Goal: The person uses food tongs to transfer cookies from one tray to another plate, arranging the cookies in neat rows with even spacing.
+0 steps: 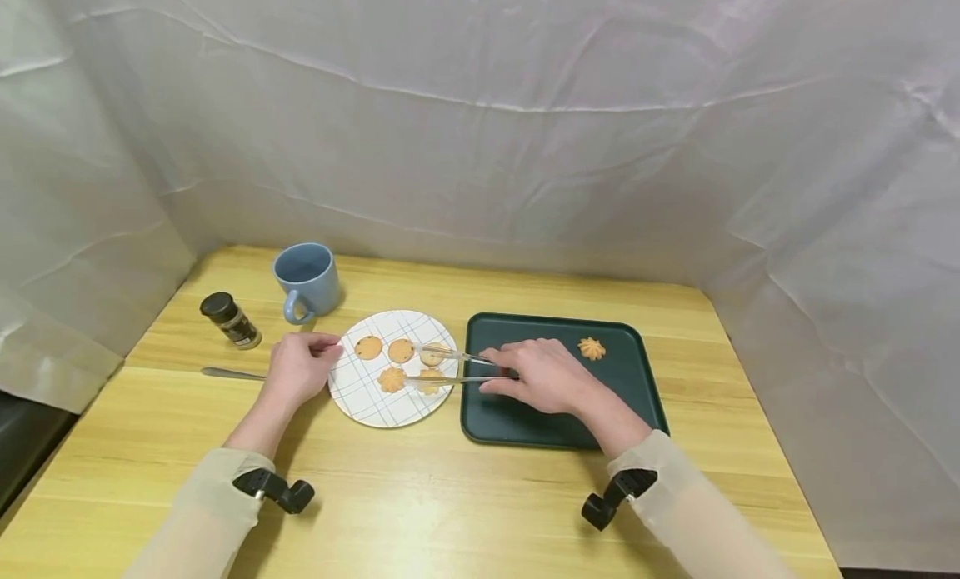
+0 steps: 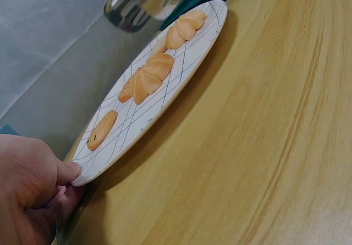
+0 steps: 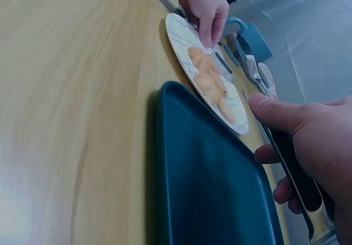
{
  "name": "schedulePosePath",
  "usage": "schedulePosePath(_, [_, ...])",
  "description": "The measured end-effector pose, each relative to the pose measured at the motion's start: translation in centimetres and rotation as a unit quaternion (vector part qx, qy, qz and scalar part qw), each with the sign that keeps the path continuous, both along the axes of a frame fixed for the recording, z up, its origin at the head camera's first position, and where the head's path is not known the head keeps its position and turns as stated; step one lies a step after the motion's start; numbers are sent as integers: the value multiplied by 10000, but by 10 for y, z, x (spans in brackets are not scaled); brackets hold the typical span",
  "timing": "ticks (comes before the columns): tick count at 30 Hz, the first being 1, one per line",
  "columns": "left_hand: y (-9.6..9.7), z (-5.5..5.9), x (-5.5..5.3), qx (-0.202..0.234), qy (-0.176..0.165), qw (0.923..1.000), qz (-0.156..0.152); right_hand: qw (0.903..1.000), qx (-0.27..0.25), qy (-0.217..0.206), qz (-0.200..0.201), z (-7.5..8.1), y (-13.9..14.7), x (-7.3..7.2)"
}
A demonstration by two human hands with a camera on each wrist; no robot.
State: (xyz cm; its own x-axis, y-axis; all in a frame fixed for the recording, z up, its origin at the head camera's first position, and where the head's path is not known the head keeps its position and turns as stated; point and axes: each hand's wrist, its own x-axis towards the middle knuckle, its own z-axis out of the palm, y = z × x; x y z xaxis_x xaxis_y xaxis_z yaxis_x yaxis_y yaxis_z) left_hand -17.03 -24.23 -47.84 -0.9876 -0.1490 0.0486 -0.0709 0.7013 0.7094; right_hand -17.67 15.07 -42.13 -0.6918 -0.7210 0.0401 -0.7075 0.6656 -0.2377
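Note:
My left hand (image 1: 300, 366) pinches the left rim of a white plate with crossing lines (image 1: 375, 408); the thumb lies on the rim in the left wrist view. On the plate are three round cookies with dark bits (image 1: 368, 347) and two flower-shaped cookies (image 1: 391, 379). In my right hand (image 1: 547, 375), above the dark green tray (image 1: 630, 379), is a pair of tongs (image 1: 468, 380). Their arms stand apart and reach left over the plate. From the left wrist, the tong heads (image 2: 132, 5) appear raised above the cookies, with nothing visible between them.
One flower-shaped cookie (image 1: 592, 348) lies at the tray's back right. Behind the plate stands a blue mug (image 1: 318, 291). A black-capped jar (image 1: 232, 321) and a metal utensil handle (image 1: 232, 373) are at the left. Grey sheeting (image 1: 480, 187) borders the wooden table.

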Motion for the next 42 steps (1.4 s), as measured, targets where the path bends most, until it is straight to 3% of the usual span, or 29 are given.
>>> schedulePosePath(5, [-1,1,0,-17,-8,10000,14,9996,-91,-62,-256,7,22,5])
schedulePosePath(15, [-2,1,1,-27,22,10000,-5,9963,-178,255,-797,16,74,13])
schedulePosePath(28, [0,0,0,-36,39,10000,-14,9902,-268,50,-1366,21,136,22])
schedulePosePath(42, [0,0,0,-34,39,10000,12,9808,-241,149,-1928,11,182,25])
